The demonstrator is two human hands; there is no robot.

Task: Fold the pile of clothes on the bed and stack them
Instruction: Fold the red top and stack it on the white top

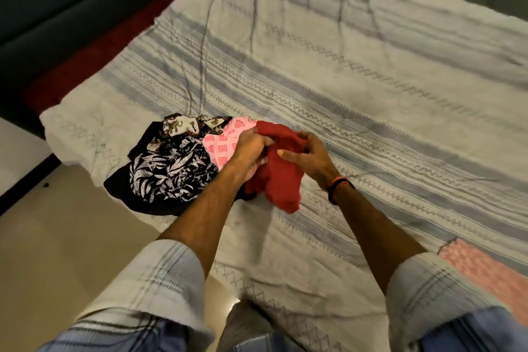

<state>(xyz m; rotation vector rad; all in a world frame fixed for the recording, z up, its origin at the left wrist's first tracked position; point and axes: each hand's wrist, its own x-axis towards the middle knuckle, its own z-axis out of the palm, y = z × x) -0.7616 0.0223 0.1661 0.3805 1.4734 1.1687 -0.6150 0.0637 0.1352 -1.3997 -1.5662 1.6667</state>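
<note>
While both hands (281,151) grip the red garment (281,177), the clothes pile (174,163) lies just left

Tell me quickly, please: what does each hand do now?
Left hand: grips the red garment.
Right hand: holds the same red garment.

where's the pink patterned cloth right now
In the head view the pink cloth lies in the pile near the bed's left edge, between the black leaf-print garment and the red garment both hands grip.
</note>
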